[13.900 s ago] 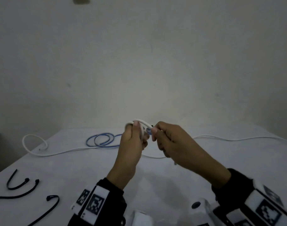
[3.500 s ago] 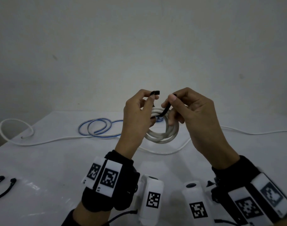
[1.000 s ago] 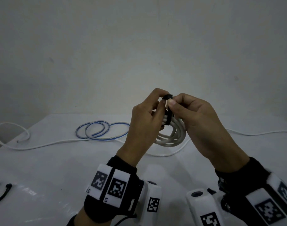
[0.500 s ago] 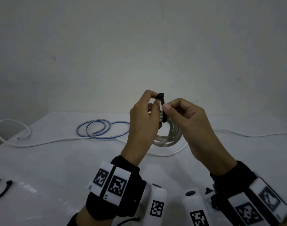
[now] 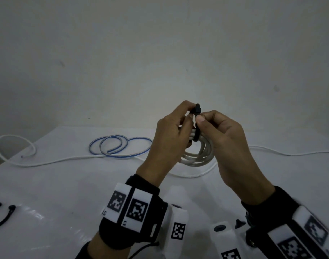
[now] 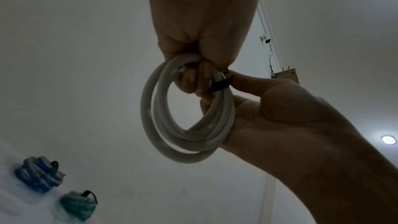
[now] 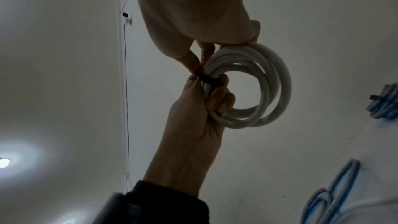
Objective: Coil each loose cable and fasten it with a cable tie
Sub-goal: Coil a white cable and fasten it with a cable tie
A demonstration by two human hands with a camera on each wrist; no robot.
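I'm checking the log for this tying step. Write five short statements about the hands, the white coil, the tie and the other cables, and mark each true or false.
1. The white coil lies flat on the table. False: both hands hold it up, clear of the table.
2. A black cable tie is wrapped around the coil. True.
3. The right hand is empty. False: it pinches the tie.
4. A loose blue cable lies looped on the table. True.
5. The left hand rests on the table. False: it grips the coil and the tie.
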